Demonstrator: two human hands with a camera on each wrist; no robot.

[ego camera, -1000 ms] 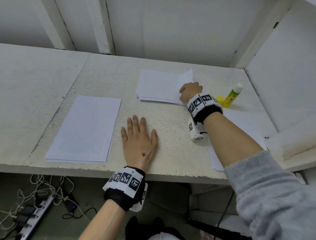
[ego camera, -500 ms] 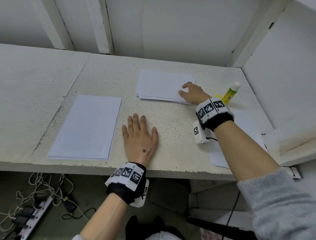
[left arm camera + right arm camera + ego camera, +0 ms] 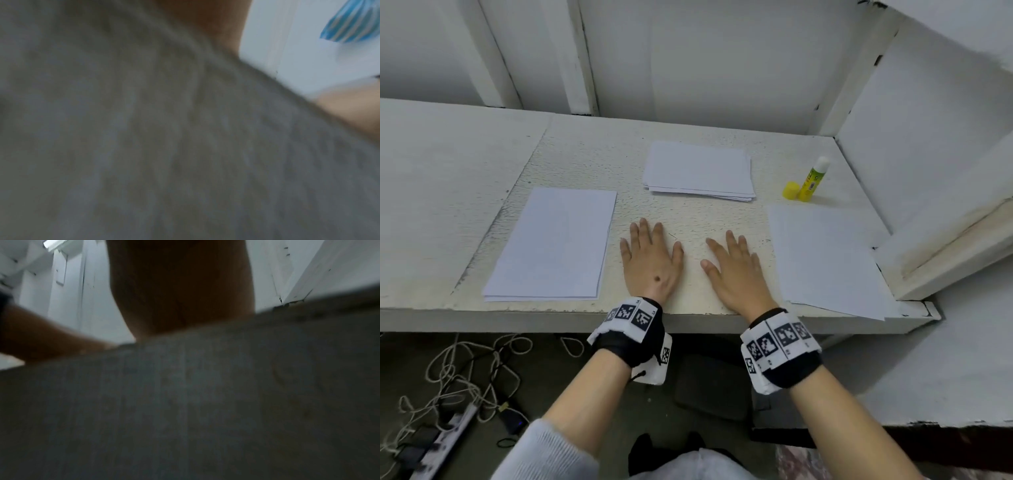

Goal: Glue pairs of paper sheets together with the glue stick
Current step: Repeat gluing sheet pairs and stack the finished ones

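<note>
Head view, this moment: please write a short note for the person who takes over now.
Left hand and right hand: both flat on the table, holding nothing.
Paper: left stack, far stack, right sheets.
Glue stick stands uncapped at far right, yellow cap beside it.
Done: cannot tell which sheets are already glued.
Left: probably take the stick and glue the next pair.

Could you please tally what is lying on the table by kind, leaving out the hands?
Paper piles: 3, left pile, far pile, right pile
Glue sticks: 1, the glue stick, uncapped
Caps: 1, the yellow cap beside it
Total: 5
</note>
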